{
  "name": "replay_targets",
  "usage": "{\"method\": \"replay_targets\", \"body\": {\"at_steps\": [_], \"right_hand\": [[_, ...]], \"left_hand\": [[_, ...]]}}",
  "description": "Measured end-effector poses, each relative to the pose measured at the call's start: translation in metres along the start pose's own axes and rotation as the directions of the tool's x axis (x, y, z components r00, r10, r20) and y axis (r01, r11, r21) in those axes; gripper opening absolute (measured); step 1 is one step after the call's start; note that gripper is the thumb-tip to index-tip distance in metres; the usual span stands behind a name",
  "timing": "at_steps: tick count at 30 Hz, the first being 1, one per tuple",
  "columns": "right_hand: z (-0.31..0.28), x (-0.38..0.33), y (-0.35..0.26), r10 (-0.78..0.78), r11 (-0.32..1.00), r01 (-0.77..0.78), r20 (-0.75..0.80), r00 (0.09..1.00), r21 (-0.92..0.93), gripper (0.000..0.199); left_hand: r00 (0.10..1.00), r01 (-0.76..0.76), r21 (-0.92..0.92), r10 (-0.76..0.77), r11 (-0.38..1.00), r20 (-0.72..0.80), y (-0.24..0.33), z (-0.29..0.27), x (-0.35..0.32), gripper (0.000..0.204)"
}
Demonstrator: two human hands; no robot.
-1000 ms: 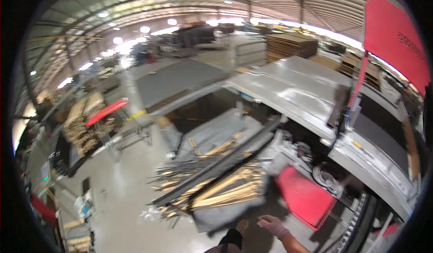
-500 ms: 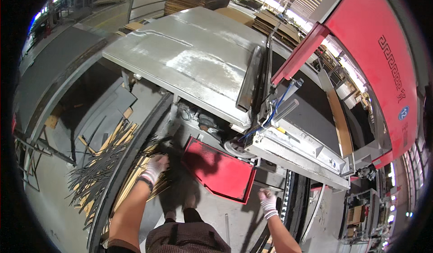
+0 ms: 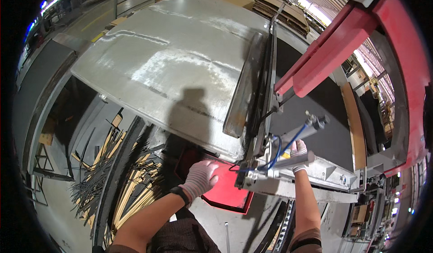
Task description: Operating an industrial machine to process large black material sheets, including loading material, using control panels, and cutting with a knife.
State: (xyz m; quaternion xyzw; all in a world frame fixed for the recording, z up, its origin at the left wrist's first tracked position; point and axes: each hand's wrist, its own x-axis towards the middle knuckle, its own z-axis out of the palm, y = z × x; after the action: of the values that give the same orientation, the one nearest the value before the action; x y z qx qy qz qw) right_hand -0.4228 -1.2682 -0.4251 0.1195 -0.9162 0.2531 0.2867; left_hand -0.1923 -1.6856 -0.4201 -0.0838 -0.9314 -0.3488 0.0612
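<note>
left hand (image 3: 201, 178), striped glove, black wristband: fingers loosely curled, above the red bin (image 3: 230, 187), near the front edge of the metal table (image 3: 112, 68); whether it grips anything cannot be told

right hand (image 3: 297, 149), striped glove: fingers raised, partly hidden by a metal cylinder (image 3: 288, 162) crossing in front; touch and grip cannot be told

metal cylinder: at the table's right end, beside the blue hose (image 3: 273, 163); small yellow thing (image 3: 286, 154) just left of the right hand

red arm (image 3: 333, 50): slanting above a dark sheet (image 3: 322, 113)

wood strips (image 3: 128, 196): loose heap, lower left, both sides of a black rail (image 3: 112, 181)
</note>
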Motion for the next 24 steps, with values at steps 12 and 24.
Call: {"method": "replay_targets", "body": {"at_steps": [12,24], "right_hand": [[-0.015,0.068,-0.041,0.326,0.926,-0.256,0.247,0.913,-0.277,0.034],[-0.009,0.074,-0.050,0.273,0.892,-0.146,0.253,0.928,-0.427,0.023]], "left_hand": [[0.845,-0.519,0.562,0.487,0.644,0.223,0.003,-0.001,0.227,0.016],[0.922,0.368,-0.498,-0.240,0.785,0.303,0.029,0.039,0.330,0.082]]}}
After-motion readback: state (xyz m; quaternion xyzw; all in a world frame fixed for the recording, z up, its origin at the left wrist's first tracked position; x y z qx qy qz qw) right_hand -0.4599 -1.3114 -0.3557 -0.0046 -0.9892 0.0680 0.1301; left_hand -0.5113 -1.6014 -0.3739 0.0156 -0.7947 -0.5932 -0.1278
